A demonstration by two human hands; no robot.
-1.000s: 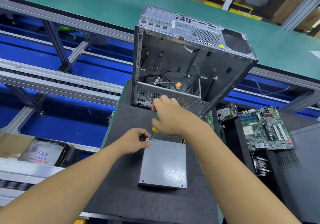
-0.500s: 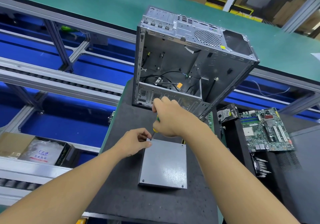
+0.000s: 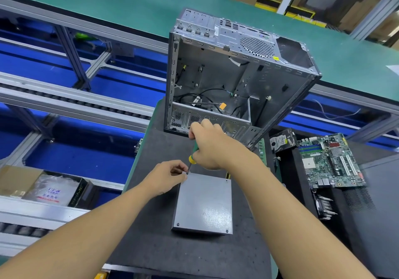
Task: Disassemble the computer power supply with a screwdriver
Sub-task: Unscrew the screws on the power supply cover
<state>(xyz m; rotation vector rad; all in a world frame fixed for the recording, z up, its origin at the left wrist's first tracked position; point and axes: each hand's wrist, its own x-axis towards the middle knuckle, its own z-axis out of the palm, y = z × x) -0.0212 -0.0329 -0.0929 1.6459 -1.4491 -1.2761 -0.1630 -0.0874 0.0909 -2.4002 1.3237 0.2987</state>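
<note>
Packaging is sitting at far left: a cardboard box [image 3: 15,179] with a clear plastic bag [image 3: 49,190] lying against it, below grey roller rails [image 3: 75,104] running across the frame. Moving right, a person's two bare forearms are reaching in over a black mat [image 3: 151,246]. The left hand [image 3: 166,178] is resting at the far left corner of the power supply [image 3: 204,205], its thumb and forefinger pinching around the tip of the screwdriver [image 3: 192,153]; whether a screw is sitting between them cannot be told. The right hand [image 3: 212,147] is wrapping tightly around the green-and-yellow handle, holding the tool tilted, tip down on that corner. The power supply, a plain grey metal box, is lying flat on the mat in front of the person, with two screws [image 3: 178,224] showing in its near corners. Just behind the hands, an opened computer case [image 3: 233,80] is standing on the mat's far end, with loose black cables lying inside it, and a green belt [image 3: 108,4] is stretching behind it. At right, a hard drive [image 3: 281,140] is lying just beside a bare motherboard [image 3: 330,162], both well apart from the power supply.
</note>
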